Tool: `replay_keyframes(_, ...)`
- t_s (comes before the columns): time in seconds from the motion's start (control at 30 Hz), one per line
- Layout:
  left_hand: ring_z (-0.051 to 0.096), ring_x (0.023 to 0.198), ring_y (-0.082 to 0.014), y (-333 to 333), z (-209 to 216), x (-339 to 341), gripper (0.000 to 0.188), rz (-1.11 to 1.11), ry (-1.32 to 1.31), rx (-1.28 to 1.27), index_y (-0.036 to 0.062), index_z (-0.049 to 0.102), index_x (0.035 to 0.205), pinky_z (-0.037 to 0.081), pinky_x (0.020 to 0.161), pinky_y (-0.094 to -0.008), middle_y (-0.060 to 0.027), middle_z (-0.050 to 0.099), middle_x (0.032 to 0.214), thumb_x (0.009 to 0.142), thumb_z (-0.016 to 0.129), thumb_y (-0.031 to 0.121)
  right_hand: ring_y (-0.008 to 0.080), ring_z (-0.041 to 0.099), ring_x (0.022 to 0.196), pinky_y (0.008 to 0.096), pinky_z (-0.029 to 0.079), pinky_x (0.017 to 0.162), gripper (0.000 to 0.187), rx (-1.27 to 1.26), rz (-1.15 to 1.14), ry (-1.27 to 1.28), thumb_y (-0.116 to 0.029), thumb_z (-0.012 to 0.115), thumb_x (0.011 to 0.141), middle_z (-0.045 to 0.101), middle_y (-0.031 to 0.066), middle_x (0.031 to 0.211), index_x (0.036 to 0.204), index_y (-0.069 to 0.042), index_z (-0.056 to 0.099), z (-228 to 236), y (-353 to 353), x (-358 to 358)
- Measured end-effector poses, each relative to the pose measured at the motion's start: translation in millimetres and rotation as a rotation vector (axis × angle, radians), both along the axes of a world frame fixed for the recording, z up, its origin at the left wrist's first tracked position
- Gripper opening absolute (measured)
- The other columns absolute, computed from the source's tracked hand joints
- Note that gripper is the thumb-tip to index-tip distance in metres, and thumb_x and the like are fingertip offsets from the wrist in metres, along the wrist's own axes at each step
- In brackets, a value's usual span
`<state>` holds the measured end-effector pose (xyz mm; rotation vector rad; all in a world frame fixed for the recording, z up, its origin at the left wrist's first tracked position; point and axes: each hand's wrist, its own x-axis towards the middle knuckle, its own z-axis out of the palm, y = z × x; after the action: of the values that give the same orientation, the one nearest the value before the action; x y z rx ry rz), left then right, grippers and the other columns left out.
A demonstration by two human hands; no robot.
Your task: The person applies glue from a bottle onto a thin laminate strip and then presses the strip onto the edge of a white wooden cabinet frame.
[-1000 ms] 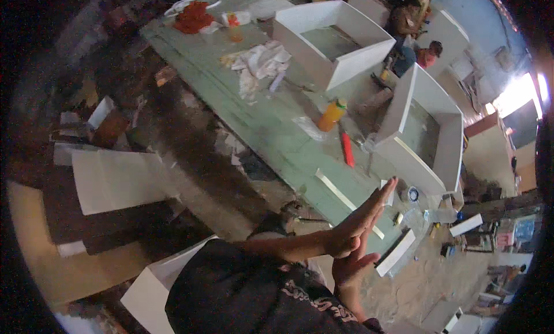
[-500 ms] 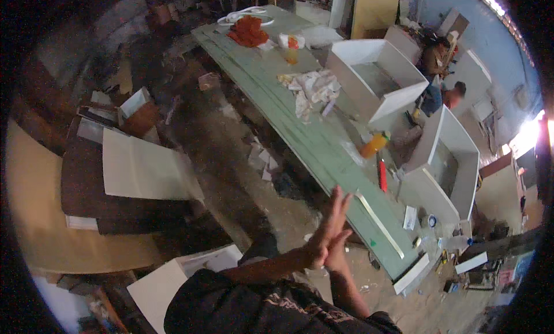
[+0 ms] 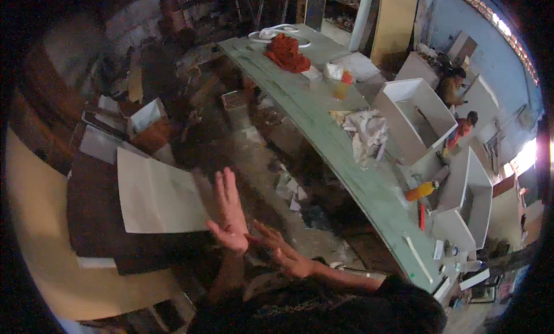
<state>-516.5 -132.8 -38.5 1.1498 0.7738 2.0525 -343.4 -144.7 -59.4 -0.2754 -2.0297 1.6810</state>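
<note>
- Head view, left side: a tan sheet (image 3: 43,218) curves along the edge, with a dark board (image 3: 92,201) lying over it.
- Right of these, the pale board (image 3: 158,195) rests on the dark one; it is the thing nearest the left hand and appears untouched.
- Left hand (image 3: 229,221): palm up toward the wearer, fingers straight, thumb spread, holding nothing.
- Right hand (image 3: 288,259): fingers stretched loosely toward the left palm, gripping nothing visible; whether they touch it, I cannot tell.
- Half a second ago the palms were together close to the table; now they have parted and the view has swung left, so the hands are beside the pale board, with no piece being worked.
- Right: a long green table (image 3: 369,187) carries a red cloth (image 3: 287,54) at its far end, then a white rag (image 3: 368,132) and a white box frame (image 3: 415,115).
- Far right: an orange bottle (image 3: 421,191), a second white box frame (image 3: 467,201) and two people (image 3: 463,126) beyond.
</note>
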Motion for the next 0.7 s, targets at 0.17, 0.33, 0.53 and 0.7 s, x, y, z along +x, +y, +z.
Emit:
replay_keyframes(0.17, 0.002, 0.153, -0.0382, 20, -39, -32, 0.100, 0.108, -0.344, 0.156, 0.0052, 0.008, 0.160, -0.002, 0.123, -0.0487, -0.0259, 0.006, 0.164, 0.093, 0.024, 0.078, 0.0373, -0.002, 0.153, 0.0530, 0.000, 0.121, 0.066, 0.066, 0.016, 0.141, -0.048, 0.020, 0.107, -0.001, 0.0151, 0.167, 0.161, -0.010, 0.010, -13, 32, -96)
replay_keyframes(0.33, 0.024, 0.142, -0.0353, 57, -75, -34, 0.097, -0.108, -0.303, -0.147, 0.0051, 0.010, 0.159, 0.010, 0.121, -0.0472, -0.0235, 0.025, 0.155, 0.093, 0.036, 0.071, 0.0362, -0.003, 0.153, 0.0515, 0.000, 0.122, 0.070, 0.137, -0.185, 0.199, -0.048, 0.019, 0.107, -0.001, 0.0191, 0.166, 0.160, -0.005, 0.001, -45, 153, -161)
replay_keyframes(0.53, 0.050, 0.130, -0.0318, 202, -91, -99, 0.096, -0.384, -0.095, -0.349, 0.0049, 0.012, 0.159, 0.024, 0.118, -0.0454, -0.0207, 0.048, 0.144, 0.094, 0.050, 0.064, 0.0348, 0.008, 0.153, 0.0432, 0.008, 0.123, 0.073, -0.113, -0.578, 0.066, -0.052, 0.013, 0.106, 0.007, 0.0228, 0.165, 0.159, -0.002, 0.008, -48, 346, -189)
replay_keyframes(0.7, 0.060, 0.121, -0.0241, 362, -71, -194, 0.082, -0.263, 0.125, -0.531, 0.0023, 0.022, 0.156, 0.041, 0.108, -0.0413, -0.0165, 0.060, 0.135, 0.096, 0.064, 0.040, 0.0320, 0.039, 0.141, 0.0427, 0.029, 0.117, 0.063, -0.043, -1.122, -0.129, -0.036, 0.047, 0.105, 0.036, 0.0212, 0.156, 0.154, -0.001, 0.028, -114, 511, -198)
